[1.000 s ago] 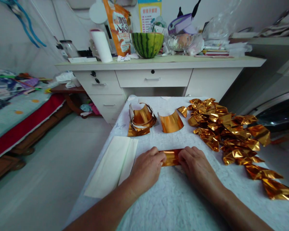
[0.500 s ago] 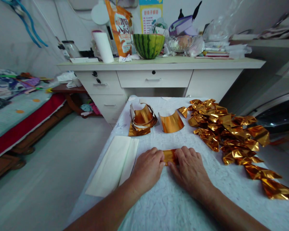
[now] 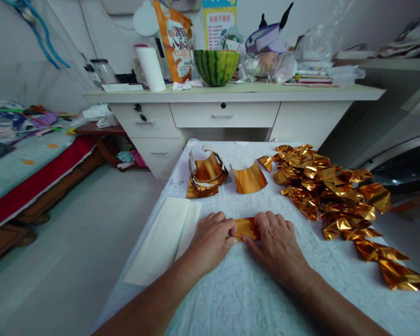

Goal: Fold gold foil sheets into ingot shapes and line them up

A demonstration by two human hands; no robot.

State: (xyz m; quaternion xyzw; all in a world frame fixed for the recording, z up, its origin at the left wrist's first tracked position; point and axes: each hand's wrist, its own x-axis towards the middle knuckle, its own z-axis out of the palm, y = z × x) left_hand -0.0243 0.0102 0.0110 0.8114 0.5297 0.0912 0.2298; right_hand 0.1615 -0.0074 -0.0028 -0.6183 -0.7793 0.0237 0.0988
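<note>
the left hand (image 3: 214,239) pinches the left end of a gold foil strip (image 3: 246,229); the right hand (image 3: 276,242) grips its right end, fingers over the top. the strip lies on the pale table cover (image 3: 245,294). white paper (image 3: 159,240) sits left, a curved gold sheet (image 3: 249,179) far, crumpled foil pieces (image 3: 331,177) right.

The left hand (image 3: 213,238) and right hand (image 3: 276,240) cover the ends of the foil strip (image 3: 246,229); right of them, the frame edge crops a foil piece (image 3: 402,275).
</note>
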